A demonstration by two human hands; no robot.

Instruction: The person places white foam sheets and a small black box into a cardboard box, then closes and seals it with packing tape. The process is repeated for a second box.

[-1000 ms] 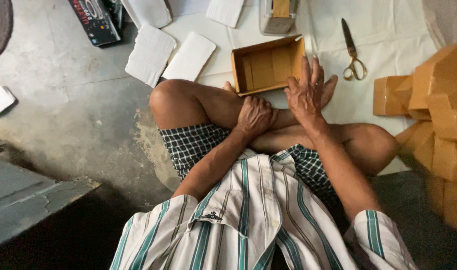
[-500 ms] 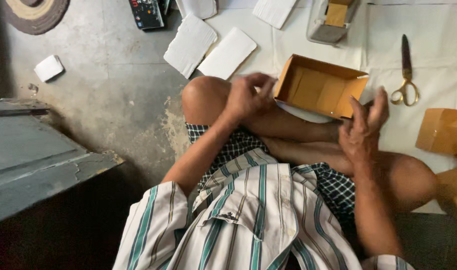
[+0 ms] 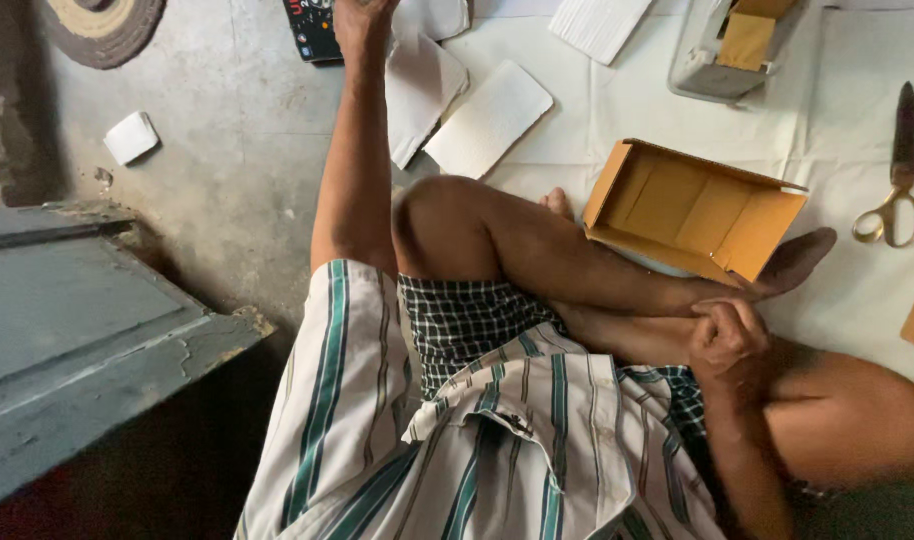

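Note:
I sit cross-legged on the floor in a striped shirt and checked shorts. My left hand (image 3: 362,18) is stretched far forward to the top edge of the view, between a dark printed packet (image 3: 310,28) and a white pad (image 3: 417,85); the frame edge cuts off its fingers. My right hand (image 3: 727,338) is curled into a fist on my crossed ankle, holding nothing that shows. An open, empty brown cardboard box (image 3: 697,208) lies just beyond my foot on a white cloth (image 3: 617,110).
More white pads (image 3: 489,118) (image 3: 599,20) lie on the cloth. A grey holder with a brown roll (image 3: 727,45) stands behind the box, with scissors (image 3: 892,195) at the right. A small white square (image 3: 132,137), a round mat (image 3: 102,25) and a grey wooden step (image 3: 67,330) are at the left.
My left arm has left my knee and stretched out toward the pads and the packet. My right hand has dropped from the box's edge to my ankle and closed.

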